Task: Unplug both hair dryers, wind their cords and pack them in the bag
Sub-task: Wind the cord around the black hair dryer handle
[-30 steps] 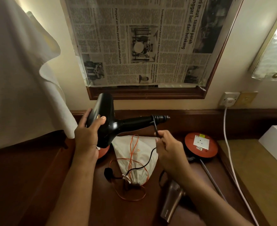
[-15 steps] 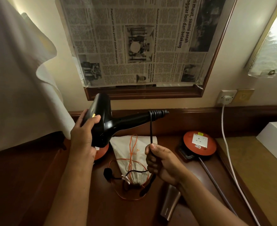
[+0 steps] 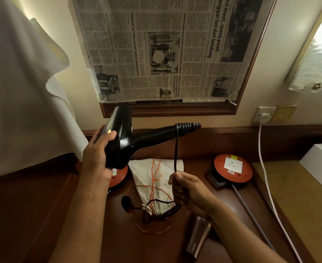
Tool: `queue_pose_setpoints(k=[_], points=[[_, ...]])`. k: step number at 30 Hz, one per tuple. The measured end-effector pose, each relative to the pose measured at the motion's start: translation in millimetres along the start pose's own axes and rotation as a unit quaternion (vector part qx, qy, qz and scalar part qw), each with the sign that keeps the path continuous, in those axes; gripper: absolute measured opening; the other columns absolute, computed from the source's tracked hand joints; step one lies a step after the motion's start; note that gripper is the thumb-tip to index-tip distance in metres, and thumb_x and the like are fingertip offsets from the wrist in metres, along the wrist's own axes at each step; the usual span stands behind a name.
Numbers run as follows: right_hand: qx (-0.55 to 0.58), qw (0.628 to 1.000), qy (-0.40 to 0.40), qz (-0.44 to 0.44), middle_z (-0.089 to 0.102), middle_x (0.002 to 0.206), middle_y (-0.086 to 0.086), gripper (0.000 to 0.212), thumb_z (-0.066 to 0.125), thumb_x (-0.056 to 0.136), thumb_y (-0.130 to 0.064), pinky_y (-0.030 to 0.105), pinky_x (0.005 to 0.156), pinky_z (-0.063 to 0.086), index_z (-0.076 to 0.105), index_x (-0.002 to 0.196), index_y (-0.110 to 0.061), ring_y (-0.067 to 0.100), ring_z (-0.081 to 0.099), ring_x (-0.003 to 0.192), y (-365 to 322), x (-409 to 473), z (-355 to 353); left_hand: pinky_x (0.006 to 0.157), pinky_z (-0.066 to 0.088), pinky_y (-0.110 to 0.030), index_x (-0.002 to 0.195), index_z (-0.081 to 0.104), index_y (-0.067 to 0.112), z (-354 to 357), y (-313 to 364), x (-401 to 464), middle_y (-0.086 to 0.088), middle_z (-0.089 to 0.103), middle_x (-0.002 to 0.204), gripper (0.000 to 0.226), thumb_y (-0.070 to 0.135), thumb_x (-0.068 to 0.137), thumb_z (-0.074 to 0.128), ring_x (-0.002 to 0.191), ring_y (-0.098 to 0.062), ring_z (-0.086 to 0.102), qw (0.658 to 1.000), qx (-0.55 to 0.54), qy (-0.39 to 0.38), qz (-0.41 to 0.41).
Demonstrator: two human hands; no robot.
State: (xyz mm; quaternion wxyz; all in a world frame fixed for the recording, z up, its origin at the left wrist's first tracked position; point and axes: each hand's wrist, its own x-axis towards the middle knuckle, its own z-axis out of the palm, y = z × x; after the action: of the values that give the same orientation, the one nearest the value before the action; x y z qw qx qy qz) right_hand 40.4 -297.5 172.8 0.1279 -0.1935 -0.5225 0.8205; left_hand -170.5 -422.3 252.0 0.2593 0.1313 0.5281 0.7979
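Note:
My left hand (image 3: 97, 158) grips the body of a black hair dryer (image 3: 129, 141), held in the air with its handle pointing right. Its black cord (image 3: 176, 152) drops straight down from the handle end into my right hand (image 3: 186, 190), whose fingers curl round it. The rest of the cord trails over the desk to its black plug (image 3: 126, 202), which lies free. Under the dryer lies a white drawstring bag (image 3: 156, 179) with orange strings. A bronze hair dryer (image 3: 198, 238) lies on the desk below my right wrist, partly hidden.
Two orange round socket reels sit on the brown desk, one at right (image 3: 233, 168), one behind my left hand (image 3: 118, 177). A white cable (image 3: 264, 168) runs from the wall socket (image 3: 264, 114). White cloth (image 3: 23, 92) hangs at left. A white box (image 3: 321, 166) stands at right.
My right hand slid down the cord from near the dryer's handle to a spot well below it, pulling the cord straight. The dryer stayed raised in my left hand.

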Motion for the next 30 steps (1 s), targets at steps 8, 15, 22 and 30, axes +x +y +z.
queue_pose_setpoints(k=[8,15,22,30], points=[[-0.135,0.989,0.061,0.004,0.023,0.049,0.002,0.057,0.043,0.092,-0.055,0.031,0.050,0.012,0.042,0.051,-0.016,0.014,0.015,0.045,10.6,0.0,-5.9,0.068,0.055,-0.039,0.126,0.060,0.023,-3.6,1.9,-4.7,-0.016,0.061,0.122,0.067,0.031,0.062,0.073,0.104,-0.033,0.063,1.000,-0.011,-0.008,-0.022],[-0.086,0.995,0.043,-0.014,0.022,0.054,0.001,0.038,0.050,0.092,-0.040,0.027,0.048,0.012,0.058,0.071,-0.009,0.014,0.014,0.049,13.4,4.1,-17.0,0.061,0.055,-0.032,0.122,0.062,0.021,-0.6,5.8,-16.1,-0.013,0.063,0.111,0.044,0.022,0.078,0.065,0.094,-0.027,0.064,0.999,-0.007,-0.012,-0.039],[-0.177,0.978,0.103,-0.029,0.028,0.050,0.003,0.040,0.052,0.085,-0.046,0.023,0.043,0.017,0.056,0.064,-0.012,0.012,0.019,0.043,-6.1,16.7,-32.9,0.060,0.055,-0.028,0.116,0.064,0.023,0.0,11.3,-23.2,-0.011,0.065,0.107,0.044,0.021,0.072,0.067,0.087,-0.023,0.066,0.997,0.020,-0.049,-0.050],[-0.292,0.943,0.158,-0.009,0.037,0.053,0.003,0.032,0.051,0.096,-0.013,0.024,0.043,0.026,0.058,0.065,-0.011,0.014,0.030,0.046,-38.7,27.8,-37.8,0.071,0.056,-0.033,0.122,0.064,0.026,-6.6,12.3,-23.7,-0.017,0.060,0.123,0.056,0.025,0.066,0.067,0.103,-0.031,0.063,0.990,0.061,-0.112,-0.065]])
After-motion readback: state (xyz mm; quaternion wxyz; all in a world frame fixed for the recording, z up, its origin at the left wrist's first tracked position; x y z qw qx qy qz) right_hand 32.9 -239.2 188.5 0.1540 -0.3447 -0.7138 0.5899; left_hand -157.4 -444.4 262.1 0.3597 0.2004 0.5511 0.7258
